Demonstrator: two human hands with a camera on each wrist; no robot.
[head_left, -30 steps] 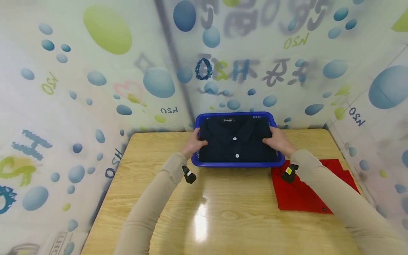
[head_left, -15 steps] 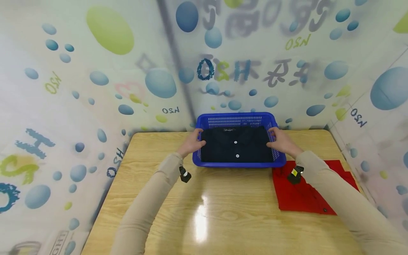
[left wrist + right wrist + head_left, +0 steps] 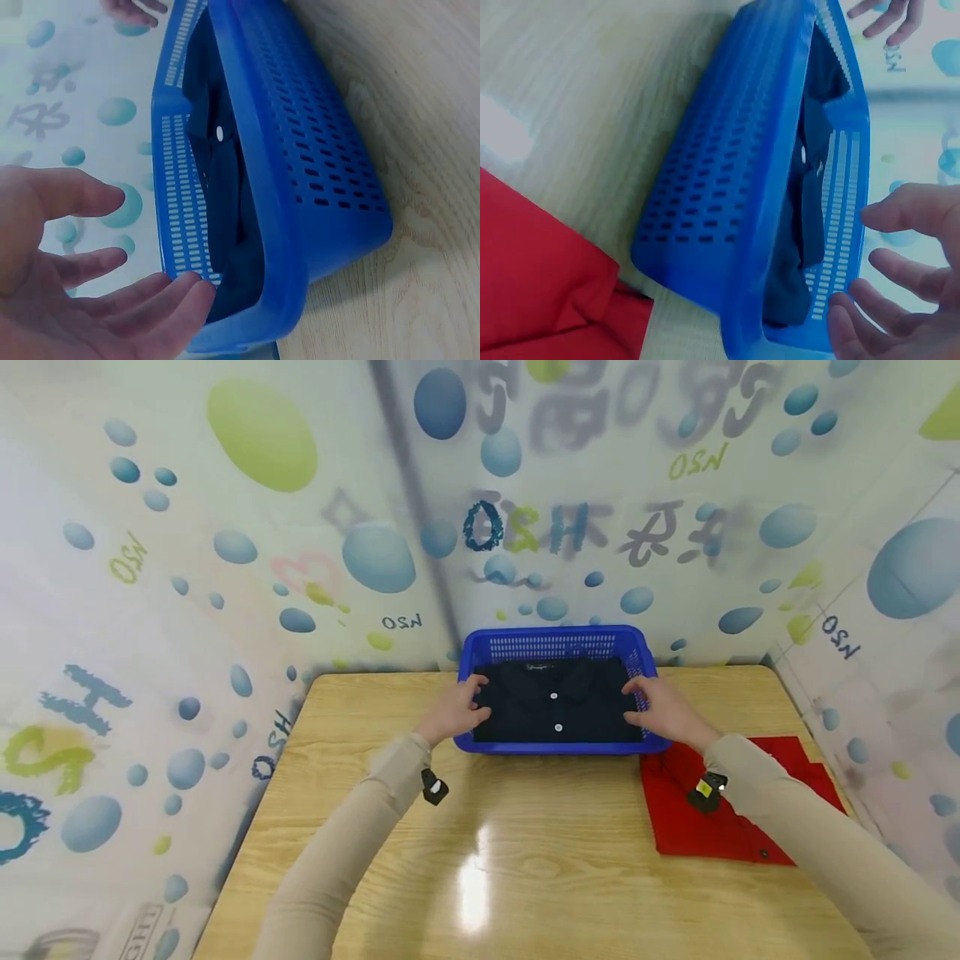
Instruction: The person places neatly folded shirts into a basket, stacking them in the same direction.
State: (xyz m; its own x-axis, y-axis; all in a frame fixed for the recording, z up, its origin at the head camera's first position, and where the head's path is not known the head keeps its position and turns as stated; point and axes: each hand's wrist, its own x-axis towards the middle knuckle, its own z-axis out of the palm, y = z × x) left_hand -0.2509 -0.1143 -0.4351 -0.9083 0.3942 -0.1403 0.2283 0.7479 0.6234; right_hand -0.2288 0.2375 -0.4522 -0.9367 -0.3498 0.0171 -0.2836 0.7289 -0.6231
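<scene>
A folded dark navy shirt with white buttons lies inside a blue plastic basket at the back of the table. Over the basket's left end is my left hand, fingers spread and holding nothing. My right hand hovers at the opposite end, its fingers loosely bent with nothing between them. In the left wrist view, the left hand hangs above the basket rim, apart from the shirt. The right wrist view has the right hand likewise raised by the rim, fingers parted.
A folded red garment lies on the wooden table to the right of the basket, partly under my right forearm. Walls printed with blue and green drops stand close behind and at both sides.
The navy shirt has gone down into the basket, baring its back wall. Both hands have let go of the shirt, and their fingers have spread.
</scene>
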